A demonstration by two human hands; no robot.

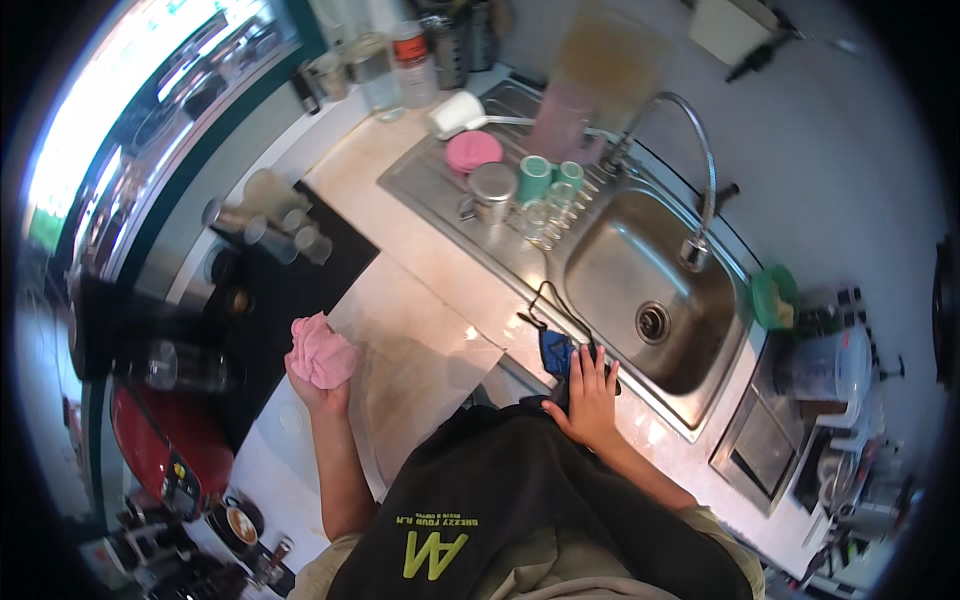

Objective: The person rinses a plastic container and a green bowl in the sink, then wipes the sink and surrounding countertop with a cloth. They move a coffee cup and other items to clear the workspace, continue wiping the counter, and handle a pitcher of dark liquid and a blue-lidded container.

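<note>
My left hand (321, 391) grips a crumpled pink cloth (324, 352) above the left part of the counter, beside a black mat. My right hand (589, 401) lies palm down at the counter edge in front of the sink, fingers slightly spread. Under and beside its fingertips is a blue and black fabric item (556, 352) with a thin black cord running toward the sink rim; its exact kind is unclear. A black apron (495, 480) bearing writing covers my front and touches the counter edge.
A steel sink (600, 300) with a curved faucet (705, 165) lies ahead. On its drainboard stand a metal pitcher (493, 191), green cups (535, 176), glasses (534, 217) and a pink round item (472, 151). Plastic cups (270, 238) stand on the black mat (337, 247), near a red appliance (169, 439).
</note>
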